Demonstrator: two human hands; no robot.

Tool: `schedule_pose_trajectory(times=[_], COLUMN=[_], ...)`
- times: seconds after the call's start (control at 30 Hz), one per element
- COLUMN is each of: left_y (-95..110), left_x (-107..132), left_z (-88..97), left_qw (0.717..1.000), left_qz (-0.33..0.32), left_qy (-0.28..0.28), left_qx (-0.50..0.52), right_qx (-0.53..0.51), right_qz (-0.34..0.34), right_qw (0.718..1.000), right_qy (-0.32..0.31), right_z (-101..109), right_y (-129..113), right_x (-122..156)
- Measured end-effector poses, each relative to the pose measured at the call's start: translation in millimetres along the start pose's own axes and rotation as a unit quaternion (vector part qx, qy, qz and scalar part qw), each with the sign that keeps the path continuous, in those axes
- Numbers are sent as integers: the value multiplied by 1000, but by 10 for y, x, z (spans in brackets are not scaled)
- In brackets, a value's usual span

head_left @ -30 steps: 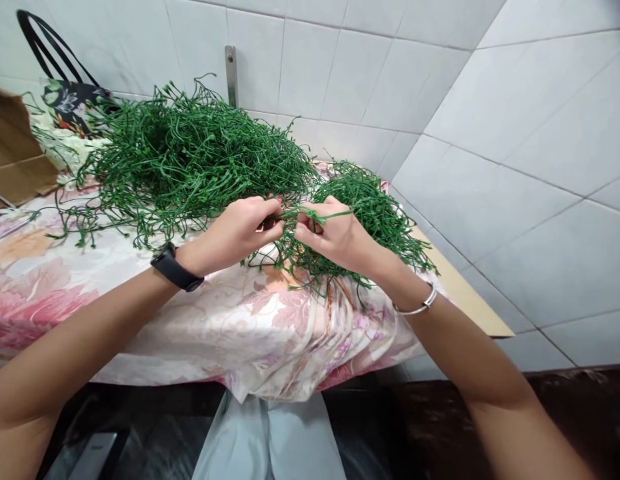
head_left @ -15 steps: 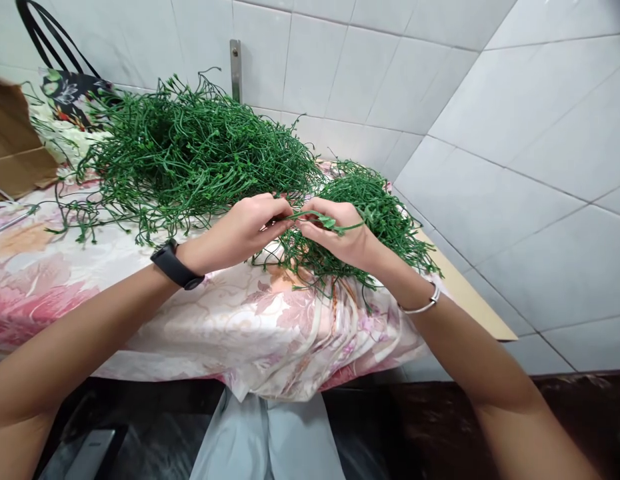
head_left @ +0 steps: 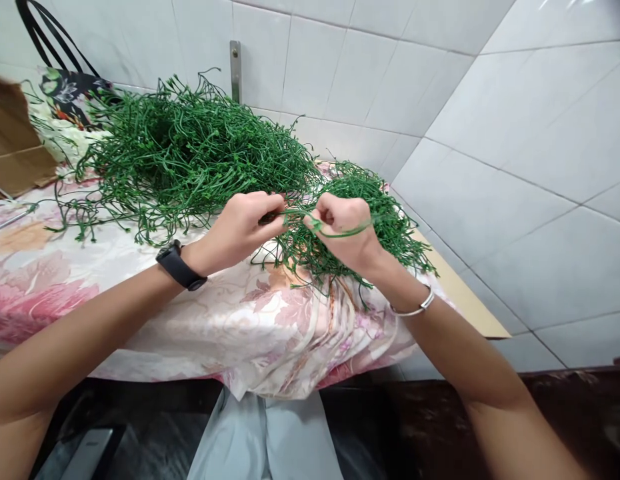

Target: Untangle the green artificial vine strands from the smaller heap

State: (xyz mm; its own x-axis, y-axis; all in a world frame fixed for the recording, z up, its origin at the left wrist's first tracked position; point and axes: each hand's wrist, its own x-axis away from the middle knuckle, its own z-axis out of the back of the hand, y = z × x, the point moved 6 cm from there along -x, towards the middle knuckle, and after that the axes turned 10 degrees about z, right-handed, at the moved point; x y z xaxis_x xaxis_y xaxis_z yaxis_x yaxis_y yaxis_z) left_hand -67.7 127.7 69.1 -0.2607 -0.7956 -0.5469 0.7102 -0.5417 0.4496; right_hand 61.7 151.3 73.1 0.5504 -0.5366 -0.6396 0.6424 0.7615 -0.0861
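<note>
You are pinching a thin green stem (head_left: 340, 235) between your two hands, right in front of you. Your left hand (head_left: 247, 217) is closing thumb and fingers on one part of it, while your right hand (head_left: 347, 223) is curling around it near a knotted joint, with a blurred length lying across your thumb side. Both hands are gripping, neither one is free.

As far as one can judge, you are working partway through this single stem: it is resting clear of the heaps but is not yet let go. Beyond your left hand, a large heap of green stems (head_left: 190, 147) is spreading; behind and beside your right hand, a smaller heap of green stems (head_left: 385, 220) is lying on the flowered cloth (head_left: 190, 333). Nothing is showing which heap, if either, is finished, so the share done cannot be told; plenty of stems are lying loose either way. Farther out past your left hand, white flowers (head_left: 80, 143) and brown cardboard (head_left: 15, 133) are sitting.
</note>
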Motion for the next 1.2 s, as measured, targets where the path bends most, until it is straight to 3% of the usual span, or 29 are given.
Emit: schedule_pose_trajectory(times=[0.13,0.3,0.5,0.6,0.73,0.93,1.1,1.2], left_y=[-67,-192,-247,-251,-216,-66,-87,-111], left_x=[-30,-83,-98,-93,-82,-34,-26,-29], left_z=[0,19,120,131,97,36,-6,2], left_qw=[994,964,941,932,931,951,954,971], left_qz=[40,98,114,106,81,9,17,17], left_qy=[-34,-53,32,53,37,-7,-34,-13], left_qx=[99,240,316,342,354,310,298,240], right_qx=[-66,-86,-87,-118,-217,-291,-230,-139], right_qz=[0,14,61,59,59,114,143,161], right_qw=[998,996,994,991,974,948,963,977], right_qy=[3,10,-28,1,32,-53,-17,-3], right_z=[81,143,106,141,160,-68,-53,10], right_y=[188,224,136,133,97,-128,-118,-93], right_x=[-37,-70,-71,-78,-90,-35,-24,-32])
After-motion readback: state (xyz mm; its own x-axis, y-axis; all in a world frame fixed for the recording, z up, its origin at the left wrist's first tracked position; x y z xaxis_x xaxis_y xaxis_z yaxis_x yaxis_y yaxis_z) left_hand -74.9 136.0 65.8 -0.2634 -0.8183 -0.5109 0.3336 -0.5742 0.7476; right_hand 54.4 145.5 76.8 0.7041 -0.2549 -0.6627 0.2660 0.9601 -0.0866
